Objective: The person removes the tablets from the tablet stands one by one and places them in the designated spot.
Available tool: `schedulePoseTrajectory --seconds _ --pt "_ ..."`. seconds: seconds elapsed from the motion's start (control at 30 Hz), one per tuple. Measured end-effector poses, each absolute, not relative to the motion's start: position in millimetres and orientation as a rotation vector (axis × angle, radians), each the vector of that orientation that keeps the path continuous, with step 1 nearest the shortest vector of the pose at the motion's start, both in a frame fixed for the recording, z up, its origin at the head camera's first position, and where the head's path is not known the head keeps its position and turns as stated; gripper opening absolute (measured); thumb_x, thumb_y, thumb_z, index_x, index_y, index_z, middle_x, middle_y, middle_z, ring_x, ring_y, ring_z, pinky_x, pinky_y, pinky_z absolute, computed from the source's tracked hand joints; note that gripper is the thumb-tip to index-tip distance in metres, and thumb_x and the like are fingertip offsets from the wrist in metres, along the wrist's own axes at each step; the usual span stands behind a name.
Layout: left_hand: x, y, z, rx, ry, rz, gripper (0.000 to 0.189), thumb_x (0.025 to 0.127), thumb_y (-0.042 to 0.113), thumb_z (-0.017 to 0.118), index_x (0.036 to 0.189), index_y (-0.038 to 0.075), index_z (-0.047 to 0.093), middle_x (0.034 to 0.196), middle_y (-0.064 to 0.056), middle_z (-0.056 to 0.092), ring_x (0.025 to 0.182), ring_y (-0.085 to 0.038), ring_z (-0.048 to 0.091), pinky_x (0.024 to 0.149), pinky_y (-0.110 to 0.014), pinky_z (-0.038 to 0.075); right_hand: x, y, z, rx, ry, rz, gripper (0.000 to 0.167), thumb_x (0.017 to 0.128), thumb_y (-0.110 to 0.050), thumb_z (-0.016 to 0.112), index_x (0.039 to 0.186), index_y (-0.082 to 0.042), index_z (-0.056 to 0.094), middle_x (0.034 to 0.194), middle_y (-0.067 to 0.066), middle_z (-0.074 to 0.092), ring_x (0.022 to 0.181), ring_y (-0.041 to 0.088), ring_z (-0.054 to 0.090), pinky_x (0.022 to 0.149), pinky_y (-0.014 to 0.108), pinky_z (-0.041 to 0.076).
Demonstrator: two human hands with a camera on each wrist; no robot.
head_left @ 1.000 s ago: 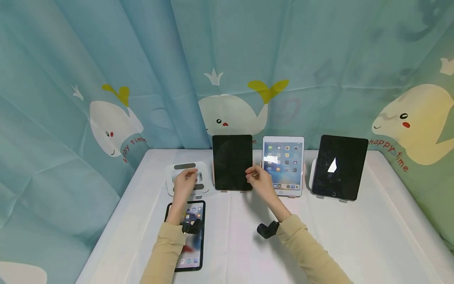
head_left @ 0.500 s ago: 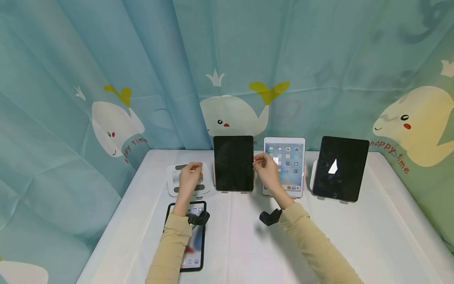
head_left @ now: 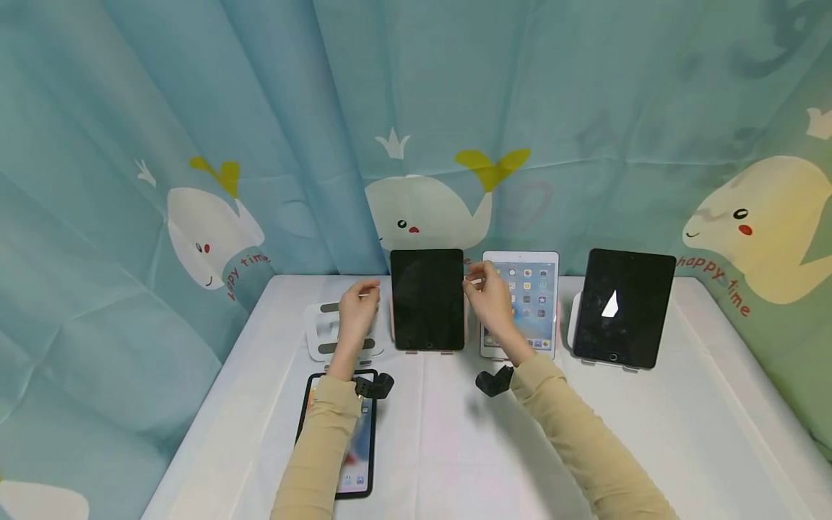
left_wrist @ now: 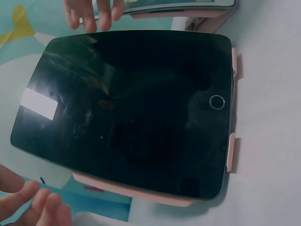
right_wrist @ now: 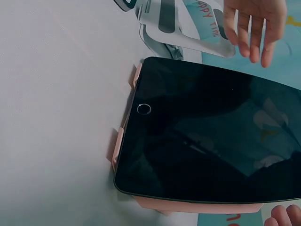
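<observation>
Tan-sleeved left arm point(head_left: 317, 451) and right arm point(head_left: 588, 437) extend forward, slanting inward. Left hand point(head_left: 359, 310) and right hand point(head_left: 490, 297) are raised, apart, roughly facing each other. Left fingers point(right_wrist: 256, 42) observed extended, slightly separated; right fingers point(left_wrist: 104, 16) likewise. Neither hand grips anything. Both wrists lie beyond the cuffs, uncovered by cloth.
</observation>
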State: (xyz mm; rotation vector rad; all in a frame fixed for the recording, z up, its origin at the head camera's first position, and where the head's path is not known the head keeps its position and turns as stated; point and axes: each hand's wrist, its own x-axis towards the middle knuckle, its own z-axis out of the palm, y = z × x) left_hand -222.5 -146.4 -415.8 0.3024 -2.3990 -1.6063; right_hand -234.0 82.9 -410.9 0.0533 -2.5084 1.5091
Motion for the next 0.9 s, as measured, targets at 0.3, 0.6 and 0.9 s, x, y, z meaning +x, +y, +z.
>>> schedulePoseTrajectory --seconds 0.3,0.6,0.9 --pt "-237.4 -137.0 -414.6 0.229 -2.347 -1.608 0.025 0.095 0.012 0.054 0.115 0.001 0.066 0.105 -0.019 0.064 0.089 -0.036 0.065 0.063 -0.017 0.043 -241.5 81.9 -406.6 0.057 -2.524 1.526 0.032 0.094 -0.013 0.056 0.124 -0.005 0.051 0.120 0.016 0.062 0.103 0.033 0.063 0.080 0.045 0.052" --pt "-246.8 -129.0 -414.1 0.126 -2.379 -1.552 0.027 0.096 0.010 0.053 0.119 0.000 0.063 0.113 -0.020 0.061 0.101 -0.032 0.061 0.087 -0.039 0.050 -247.4 77.2 -405.1 0.097 -2.529 1.561 0.035 0.095 -0.013 0.054 0.129 -0.005 0.049 0.121 0.017 0.061 0.103 0.035 0.064 0.081 0.045 0.054" --pt "-249.6 -125.7 -415.4 0.063 -2.347 -1.571 0.028 0.096 0.006 0.054 0.122 -0.002 0.061 0.113 -0.022 0.060 0.103 -0.034 0.060 0.089 -0.043 0.050 -247.3 72.6 -407.3 0.048 -2.497 1.606 0.036 0.095 -0.012 0.054 0.130 -0.005 0.049 0.119 0.019 0.061 0.103 0.035 0.063 0.079 0.044 0.053"
